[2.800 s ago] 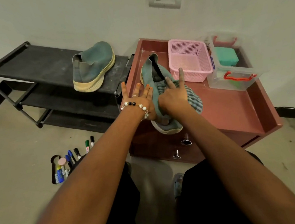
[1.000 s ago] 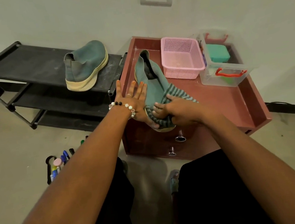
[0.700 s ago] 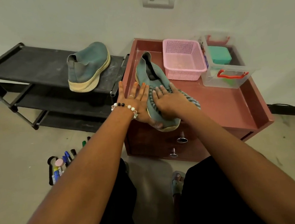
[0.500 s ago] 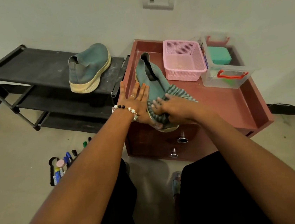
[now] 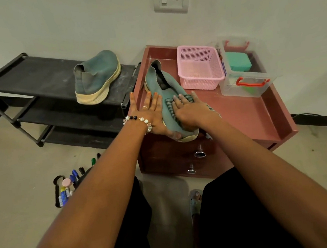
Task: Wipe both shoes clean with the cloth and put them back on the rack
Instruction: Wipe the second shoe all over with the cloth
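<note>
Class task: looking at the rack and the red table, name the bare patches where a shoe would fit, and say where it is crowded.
Free: the rack's top shelf left of the parked shoe, and the red table in front of the clear box. Crowded: the table's back, with pink basket and box, and its left side, under the hands.

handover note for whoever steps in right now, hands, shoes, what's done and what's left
Left hand: open, flat against the side of the shoe on the cabinet, steadying it.
Right hand: flat, pressing the striped cloth onto that shoe's upper.
Other shoe: on the rack, top shelf; whether it has been wiped cannot be told.
Left: finish wiping, return the shoe to the rack.
</note>
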### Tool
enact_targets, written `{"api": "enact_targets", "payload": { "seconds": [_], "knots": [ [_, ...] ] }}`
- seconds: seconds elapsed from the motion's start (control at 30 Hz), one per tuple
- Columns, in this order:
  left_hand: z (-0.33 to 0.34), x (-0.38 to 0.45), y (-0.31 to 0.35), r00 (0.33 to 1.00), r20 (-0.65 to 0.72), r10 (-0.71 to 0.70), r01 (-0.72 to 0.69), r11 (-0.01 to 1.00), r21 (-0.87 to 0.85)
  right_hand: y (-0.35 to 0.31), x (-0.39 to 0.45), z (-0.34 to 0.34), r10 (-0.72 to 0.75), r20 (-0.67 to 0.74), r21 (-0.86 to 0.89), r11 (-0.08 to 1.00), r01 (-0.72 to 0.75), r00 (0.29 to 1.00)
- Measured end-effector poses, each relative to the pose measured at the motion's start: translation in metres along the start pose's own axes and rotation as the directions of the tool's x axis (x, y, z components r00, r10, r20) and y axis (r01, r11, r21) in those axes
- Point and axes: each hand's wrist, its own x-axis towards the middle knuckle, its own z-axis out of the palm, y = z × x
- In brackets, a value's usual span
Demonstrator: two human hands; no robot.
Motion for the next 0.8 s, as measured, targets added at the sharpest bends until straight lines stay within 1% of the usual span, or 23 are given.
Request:
{"api": "enact_targets", "payload": {
  "seconds": [0.07, 0.13, 0.2, 0.23, 0.27, 0.3, 0.33, 0.4, 0.43, 0.47, 0.5, 0.53, 0.57, 0.6, 0.63, 0.67, 0.7, 0.73, 0.77, 0.8],
  "knots": [
    [-0.001, -0.001, 0.001, 1.0, -0.002, -0.012, 0.012, 1.0, -0.001, 0.006, 0.001, 0.0, -0.054, -0.003, 0.016, 0.998, 0.054, 0.999],
    [-0.002, -0.002, 0.001, 1.0, 0.001, -0.018, 0.018, 1.0, 0.011, 0.01, -0.007, -0.004, -0.168, 0.003, 0.039, 0.985, 0.168, 0.986],
    [0.0, 0.0, -0.001, 1.0, 0.004, -0.024, 0.024, 0.999, 0.032, 0.014, -0.024, -0.005, -0.268, 0.005, 0.099, 0.959, 0.266, 0.963],
    [-0.001, 0.0, -0.002, 1.0, 0.005, -0.025, 0.025, 0.999, 0.038, 0.016, -0.034, -0.005, -0.299, 0.011, 0.174, 0.94, 0.293, 0.954],
    [-0.001, 0.001, -0.002, 1.0, 0.007, -0.026, 0.026, 0.999, 0.037, 0.02, -0.044, -0.005, -0.31, 0.006, 0.287, 0.911, 0.295, 0.951],
    [-0.001, 0.002, -0.002, 1.0, 0.008, -0.025, 0.025, 0.999, 0.03, 0.023, -0.055, -0.006, -0.309, -0.016, 0.401, 0.869, 0.29, 0.951],
    [-0.001, 0.002, -0.002, 1.0, 0.008, -0.021, 0.02, 1.0, 0.023, 0.028, -0.062, -0.007, -0.292, -0.049, 0.477, 0.833, 0.28, 0.955],
    [-0.002, 0.002, -0.003, 1.0, 0.015, -0.001, 0.001, 1.0, 0.006, 0.036, -0.067, -0.01, -0.182, -0.152, 0.532, 0.813, 0.236, 0.971],
    [-0.002, 0.002, -0.004, 1.0, 0.022, 0.009, -0.009, 1.0, -0.012, 0.039, -0.066, -0.011, -0.085, -0.233, 0.539, 0.818, 0.202, 0.969],
    [-0.003, 0.001, -0.005, 1.0, 0.026, 0.018, -0.017, 0.999, -0.033, 0.039, -0.065, -0.013, 0.045, -0.323, 0.566, 0.81, 0.155, 0.945],
    [-0.004, 0.001, -0.006, 0.999, 0.026, 0.024, -0.023, 0.998, -0.053, 0.038, -0.065, -0.015, 0.197, -0.398, 0.623, 0.775, 0.106, 0.896],
    [-0.006, 0.0, -0.007, 0.999, 0.02, 0.036, -0.034, 0.997, -0.069, 0.036, -0.066, -0.018, 0.353, -0.437, 0.709, 0.701, 0.075, 0.827],
    [-0.009, -0.001, -0.006, 0.998, 0.004, 0.058, -0.058, 0.995, -0.075, 0.034, -0.067, -0.022, 0.485, -0.443, 0.792, 0.606, 0.076, 0.754],
    [-0.011, -0.003, -0.004, 0.996, -0.019, 0.091, -0.092, 0.993, -0.073, 0.034, -0.068, -0.024, 0.568, -0.444, 0.842, 0.53, 0.105, 0.693],
    [-0.013, -0.006, 0.0, 0.99, -0.041, 0.131, -0.134, 0.989, -0.065, 0.033, -0.068, -0.026, 0.584, -0.455, 0.851, 0.508, 0.135, 0.672],
    [-0.014, -0.008, 0.004, 0.985, -0.046, 0.168, -0.171, 0.984, -0.056, 0.031, -0.067, -0.027, 0.526, -0.479, 0.824, 0.546, 0.153, 0.703],
    [-0.012, -0.01, 0.008, 0.982, -0.03, 0.189, -0.19, 0.981, -0.049, 0.028, -0.066, -0.023, 0.414, -0.494, 0.759, 0.634, 0.147, 0.765],
    [-0.009, -0.01, 0.011, 0.982, -0.001, 0.187, -0.187, 0.981, -0.04, 0.022, -0.065, -0.016, 0.289, -0.442, 0.656, 0.75, 0.087, 0.849],
    [-0.005, -0.01, 0.014, 0.986, 0.028, 0.167, -0.166, 0.986, -0.023, 0.013, -0.064, -0.009, 0.194, -0.297, 0.514, 0.858, -0.015, 0.935],
    [0.0, -0.009, 0.016, 0.989, 0.046, 0.139, -0.139, 0.99, 0.001, 0.003, -0.066, -0.003, 0.142, -0.125, 0.361, 0.929, -0.088, 0.982]
  ]
}}
